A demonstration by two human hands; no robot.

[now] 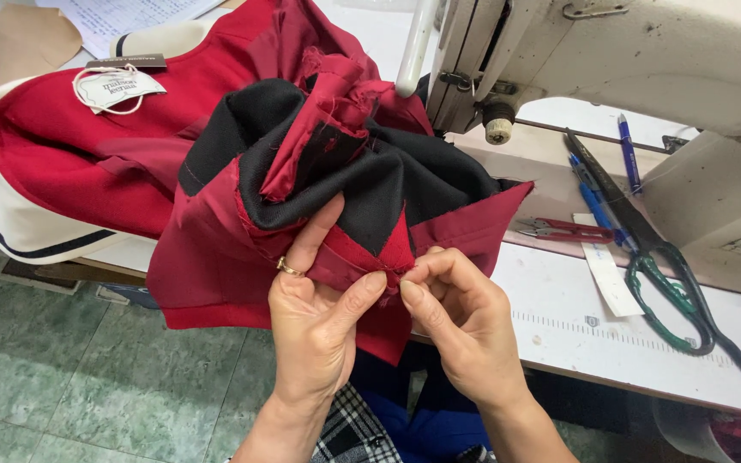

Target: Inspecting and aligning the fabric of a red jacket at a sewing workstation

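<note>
Both hands pinch the same red seam edge of the red-and-black garment (336,171): left hand (315,321) and right hand (465,317) thumbs almost touching. Garment bulk lies up-left, over table (645,334) edge.

The white surface (559,296) carries a cream sewing machine (645,60), large green-handled shears (653,257), small red snips (559,229), two blue pens (598,210) (one near the machine), a paper strip (606,274) and a red-and-black garment (242,163).
</note>
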